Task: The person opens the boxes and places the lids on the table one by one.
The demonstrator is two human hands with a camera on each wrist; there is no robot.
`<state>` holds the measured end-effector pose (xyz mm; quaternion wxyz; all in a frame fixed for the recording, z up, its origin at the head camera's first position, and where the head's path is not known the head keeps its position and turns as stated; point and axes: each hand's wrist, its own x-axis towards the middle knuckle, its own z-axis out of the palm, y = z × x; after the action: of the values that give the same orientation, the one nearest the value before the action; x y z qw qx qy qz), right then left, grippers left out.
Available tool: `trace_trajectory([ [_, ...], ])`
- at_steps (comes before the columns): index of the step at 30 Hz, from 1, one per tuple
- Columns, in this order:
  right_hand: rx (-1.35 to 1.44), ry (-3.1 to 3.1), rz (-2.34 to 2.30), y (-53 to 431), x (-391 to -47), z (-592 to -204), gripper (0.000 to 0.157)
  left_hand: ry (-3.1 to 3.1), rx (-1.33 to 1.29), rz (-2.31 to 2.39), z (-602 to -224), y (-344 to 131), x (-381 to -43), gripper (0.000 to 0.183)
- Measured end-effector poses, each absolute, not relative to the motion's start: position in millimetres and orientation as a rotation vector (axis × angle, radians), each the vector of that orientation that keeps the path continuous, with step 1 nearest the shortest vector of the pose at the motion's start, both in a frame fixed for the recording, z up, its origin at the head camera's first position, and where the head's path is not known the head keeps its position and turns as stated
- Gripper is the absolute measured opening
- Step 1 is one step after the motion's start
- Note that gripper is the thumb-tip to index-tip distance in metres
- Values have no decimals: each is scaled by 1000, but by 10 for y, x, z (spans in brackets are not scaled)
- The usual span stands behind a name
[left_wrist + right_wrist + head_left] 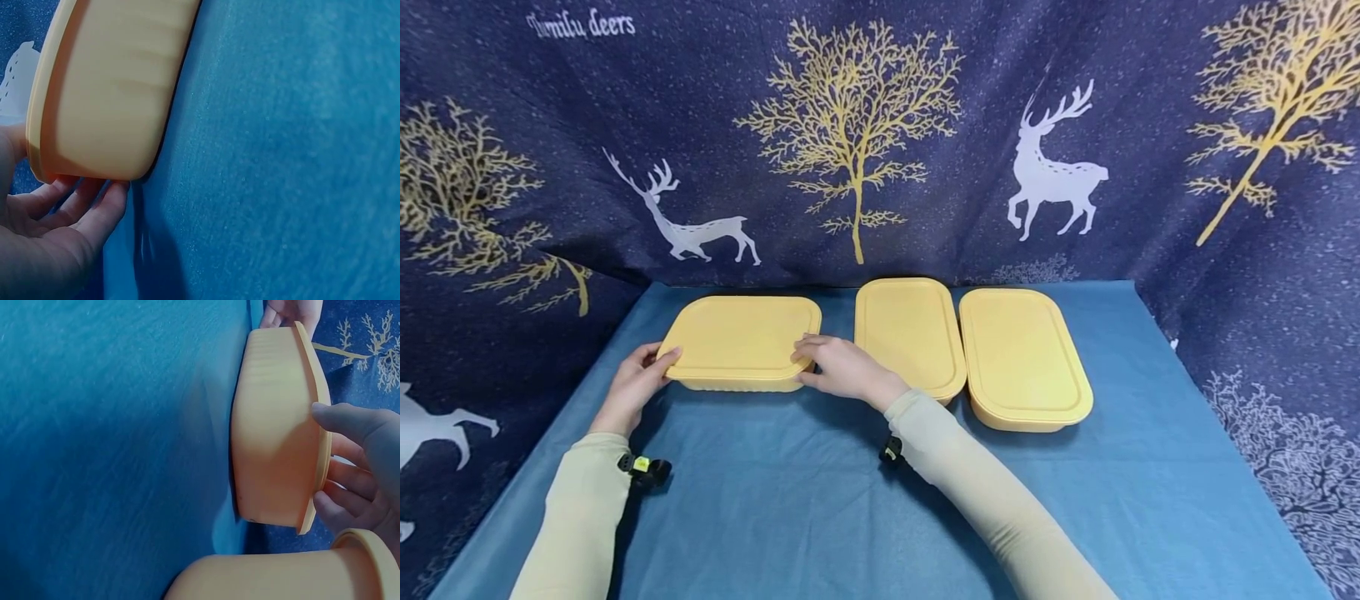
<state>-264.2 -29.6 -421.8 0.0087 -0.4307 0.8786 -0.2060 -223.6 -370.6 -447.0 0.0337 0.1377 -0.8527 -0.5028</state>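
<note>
A yellow lidded food container [741, 333] sits lengthwise at the left of the cloth, its lid on. My left hand [631, 387] grips its left end, thumb over the lid's edge. In the left wrist view, the fingers of that hand [62, 219] lie against the end wall, below the rim. At the container's right front corner my right hand [850, 367] holds the lid's rim. The right wrist view shows that thumb [350, 422] on the rim, with the other fingers spread along the lid and corner.
Two more yellow lidded containers stand to the right, a middle one [910, 333] and a right one [1026, 354], side by side and pointing away from me. A blue cloth [820, 500] covers the table. Behind hangs a dark blue curtain [917, 225] printed with deer and trees.
</note>
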Motion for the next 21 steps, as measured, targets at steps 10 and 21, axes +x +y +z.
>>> trace_trajectory([
  [10,-1297,2765,-650,-311,-2606,-4233,38,-2626,404,-1545,-4459,-3707,-2221,73],
  [21,-1313,2772,-645,-300,-2601,-4227,39,-2619,276,-1663,-4509,-3804,-2183,80],
])
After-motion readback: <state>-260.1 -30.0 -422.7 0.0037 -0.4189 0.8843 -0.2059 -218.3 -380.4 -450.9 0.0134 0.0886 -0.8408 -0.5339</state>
